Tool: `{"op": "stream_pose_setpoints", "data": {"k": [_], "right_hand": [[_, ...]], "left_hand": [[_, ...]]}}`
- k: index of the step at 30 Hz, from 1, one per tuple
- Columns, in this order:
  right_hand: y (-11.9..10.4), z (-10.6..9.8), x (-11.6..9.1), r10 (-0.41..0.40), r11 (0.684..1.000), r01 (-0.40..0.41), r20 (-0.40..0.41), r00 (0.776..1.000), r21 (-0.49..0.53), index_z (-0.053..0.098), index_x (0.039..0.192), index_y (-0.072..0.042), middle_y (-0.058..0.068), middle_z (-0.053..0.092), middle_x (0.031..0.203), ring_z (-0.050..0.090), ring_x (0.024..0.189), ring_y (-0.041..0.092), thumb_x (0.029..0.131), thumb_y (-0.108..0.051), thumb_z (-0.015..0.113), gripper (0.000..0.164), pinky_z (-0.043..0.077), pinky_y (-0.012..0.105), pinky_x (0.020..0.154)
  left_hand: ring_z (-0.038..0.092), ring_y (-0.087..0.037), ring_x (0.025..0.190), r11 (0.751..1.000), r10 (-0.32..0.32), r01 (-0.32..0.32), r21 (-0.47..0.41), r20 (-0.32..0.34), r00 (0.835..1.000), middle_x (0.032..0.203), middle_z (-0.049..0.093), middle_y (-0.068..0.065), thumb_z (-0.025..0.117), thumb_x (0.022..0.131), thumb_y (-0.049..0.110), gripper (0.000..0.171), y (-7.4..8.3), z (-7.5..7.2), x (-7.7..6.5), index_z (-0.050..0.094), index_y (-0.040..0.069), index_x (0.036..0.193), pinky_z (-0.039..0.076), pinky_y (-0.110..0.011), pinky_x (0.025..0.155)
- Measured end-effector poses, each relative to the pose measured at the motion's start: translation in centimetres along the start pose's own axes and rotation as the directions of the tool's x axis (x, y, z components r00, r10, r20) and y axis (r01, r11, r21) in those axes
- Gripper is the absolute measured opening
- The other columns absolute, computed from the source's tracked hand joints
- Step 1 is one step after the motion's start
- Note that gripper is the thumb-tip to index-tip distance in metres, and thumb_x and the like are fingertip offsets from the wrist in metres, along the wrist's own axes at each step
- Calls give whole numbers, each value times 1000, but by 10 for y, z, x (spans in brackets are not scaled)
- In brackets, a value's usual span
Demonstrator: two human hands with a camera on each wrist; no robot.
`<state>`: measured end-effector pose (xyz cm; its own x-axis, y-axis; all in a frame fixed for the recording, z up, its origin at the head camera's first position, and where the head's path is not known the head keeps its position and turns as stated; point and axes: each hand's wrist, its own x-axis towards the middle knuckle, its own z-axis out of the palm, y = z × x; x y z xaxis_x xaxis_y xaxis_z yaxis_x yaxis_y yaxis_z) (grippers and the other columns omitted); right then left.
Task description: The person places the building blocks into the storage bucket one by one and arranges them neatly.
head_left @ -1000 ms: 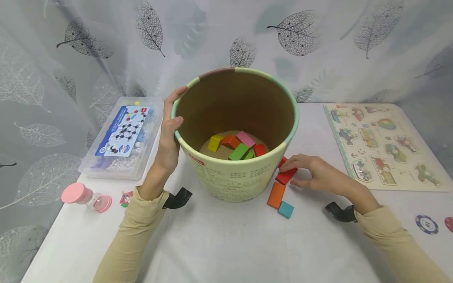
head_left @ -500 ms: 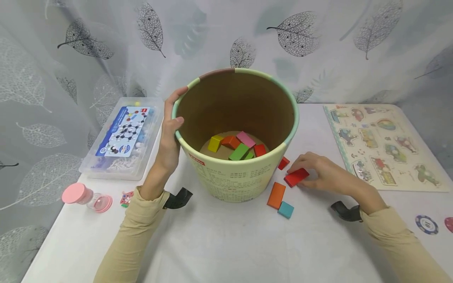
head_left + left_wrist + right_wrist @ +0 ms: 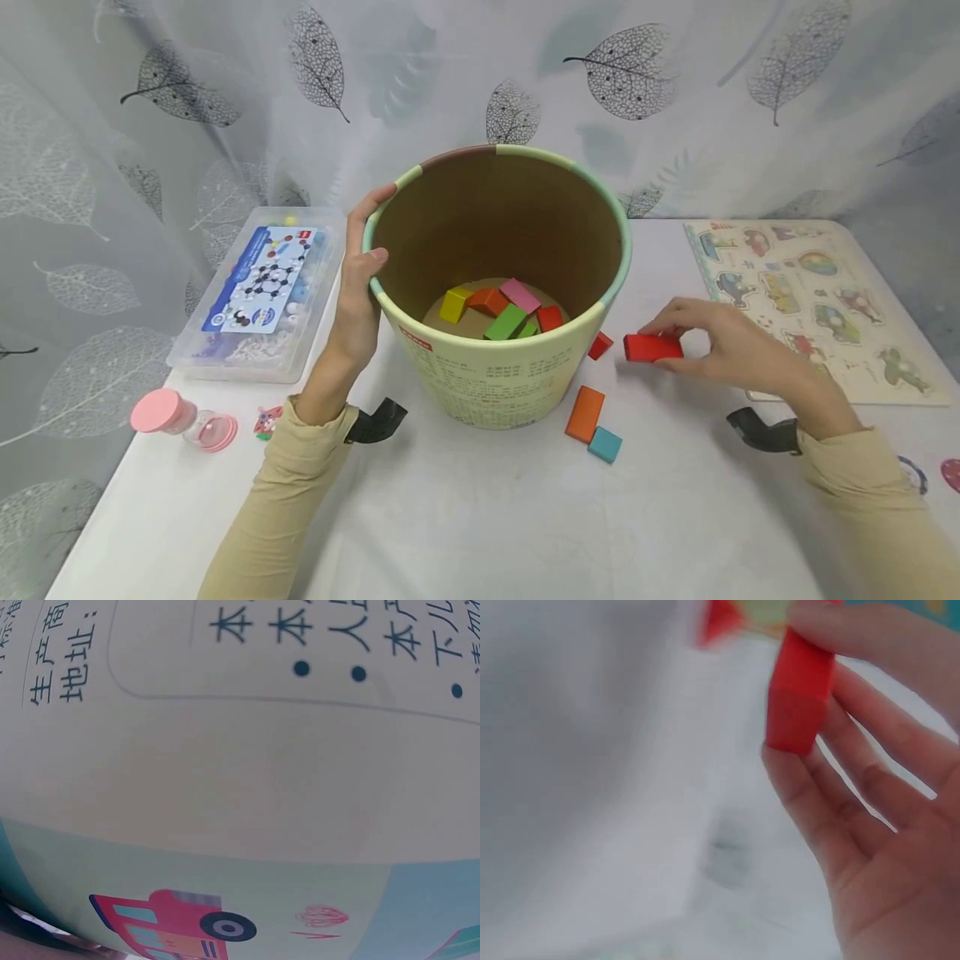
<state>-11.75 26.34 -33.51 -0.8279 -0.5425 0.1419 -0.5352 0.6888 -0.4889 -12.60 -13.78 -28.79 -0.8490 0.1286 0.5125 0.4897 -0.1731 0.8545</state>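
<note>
With thumb and fingers over its left rim, my left hand (image 3: 357, 304) grips a large cardboard bucket (image 3: 487, 375). The left wrist view is filled by the bucket's printed wall (image 3: 225, 780), which carries a red car picture. My right hand (image 3: 738, 350) pinches a red rectangular block (image 3: 649, 347) to the right of the bucket. Seen from the right wrist, the red block (image 3: 799, 705) sits between thumb and fingertips. Several blocks lie on the bucket's floor, among them a yellow block (image 3: 454, 304), a green block (image 3: 506, 322) and a pink block (image 3: 521, 295).
Beside the bucket's right base lie another red block (image 3: 600, 346), an orange block (image 3: 585, 414) and a teal block (image 3: 605, 445). A clear plastic case (image 3: 258, 292) and a pink-capped sand timer (image 3: 183, 419) stand left. A picture puzzle board (image 3: 810, 304) lies right, poker chips nearer.
My right hand has drawn the red block away from the bucket's side, rightward and up, uncovering the smaller red block there. The left hand keeps its grip on the rim.
</note>
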Motion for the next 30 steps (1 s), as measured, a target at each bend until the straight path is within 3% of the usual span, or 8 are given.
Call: {"op": "stream_pose_setpoints", "data": {"k": [3,7,9,11,14,17,19,30], "right_hand": [[-11,-29,4,33,998,-40,-148,988,-46,72,112,-20,-12,66,101,54,89,-5,68,-5,86,49,44,13,78],[-35,-64,19,-19,999,28,-383,924,17,71,115,-8,-16,67,102,56,91,-5,65,6,84,53,40,11,83],[-53,-76,31,-54,982,135,-480,876,135,70,113,1,-12,68,102,62,90,2,64,15,80,51,43,10,86],[-72,-83,45,-90,939,249,-531,843,236,68,111,8,2,70,103,63,90,13,64,20,77,49,48,15,87],[-100,-87,63,-172,908,344,-535,827,239,67,112,10,10,69,104,63,93,20,66,20,76,48,51,19,89],[-119,-87,79,-250,917,366,-487,837,158,68,116,4,6,67,104,61,96,21,67,16,78,52,51,19,90],[-127,-85,87,-277,907,390,-471,838,160,68,117,3,5,67,104,61,96,20,67,15,78,52,51,19,91],[-134,-73,101,-305,825,476,-469,828,304,69,112,6,5,67,101,61,94,21,66,17,78,49,51,21,90]], "left_hand": [[33,-45,131,1000,1,-1,-5,4,1000,147,36,-22,39,88,34,61,0,0,1,33,19,147,33,-47,107],[33,-45,132,1000,0,0,-2,5,1000,148,35,-21,38,88,34,61,0,-1,2,32,19,147,32,-49,108],[34,-44,132,1000,1,-1,-2,2,1000,148,36,-20,38,88,34,61,0,-1,2,32,19,147,31,-49,108],[34,-44,132,1000,2,-2,-5,1,1000,148,36,-20,39,88,35,61,0,-1,2,32,19,147,31,-50,108],[34,-44,131,1000,2,-2,-13,-2,1000,148,36,-21,38,88,34,61,0,-1,2,32,18,147,32,-48,107],[34,-45,131,1000,-3,2,-16,-2,1000,147,36,-21,38,88,33,60,0,-1,2,33,19,147,34,-47,107],[34,-45,130,1000,-5,5,-8,0,1000,147,36,-21,38,88,34,60,0,0,1,33,19,147,34,-47,106],[36,-44,130,1000,-7,7,6,-3,1000,147,37,-20,37,88,34,61,0,0,-1,32,19,147,33,-50,107]]}}
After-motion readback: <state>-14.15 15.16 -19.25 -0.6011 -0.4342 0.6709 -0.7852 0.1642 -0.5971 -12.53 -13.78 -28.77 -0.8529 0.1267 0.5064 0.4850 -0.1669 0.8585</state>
